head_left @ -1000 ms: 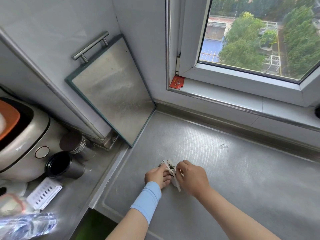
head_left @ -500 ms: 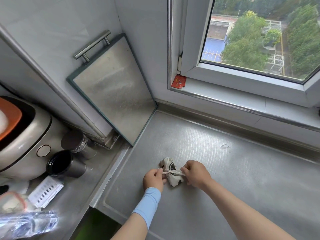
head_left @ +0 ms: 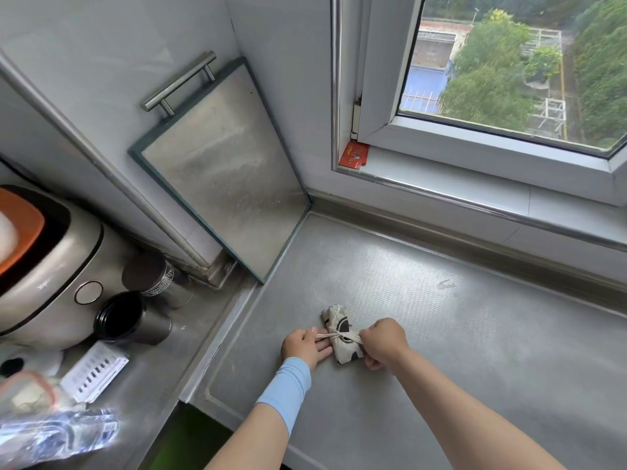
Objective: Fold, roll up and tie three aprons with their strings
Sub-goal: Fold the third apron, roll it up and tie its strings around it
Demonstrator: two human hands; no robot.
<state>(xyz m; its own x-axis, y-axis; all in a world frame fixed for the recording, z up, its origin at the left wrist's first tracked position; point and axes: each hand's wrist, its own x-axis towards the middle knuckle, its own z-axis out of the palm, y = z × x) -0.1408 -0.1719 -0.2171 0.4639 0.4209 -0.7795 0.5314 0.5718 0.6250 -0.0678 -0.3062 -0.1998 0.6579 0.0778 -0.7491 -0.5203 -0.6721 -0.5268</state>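
Both string ends (head_left: pixel 325 335) are drawn taut to cinch the rolled apron (head_left: pixel 336 317): left hand (head_left: pixel 303 346) pinches one, right hand (head_left: pixel 385 340) grips the other.

The left hand (head_left: pixel 303 346) is lying low with its back up, thumb and fingers pinching one end of the string (head_left: pixel 323 337). A light blue sleeve (head_left: pixel 285 391) is covering its wrist. The right hand (head_left: pixel 383 340) is facing it from close by, fingers curling into a fist round the other end. Both bare forearms are angling in from the lower edge, converging towards the hands.
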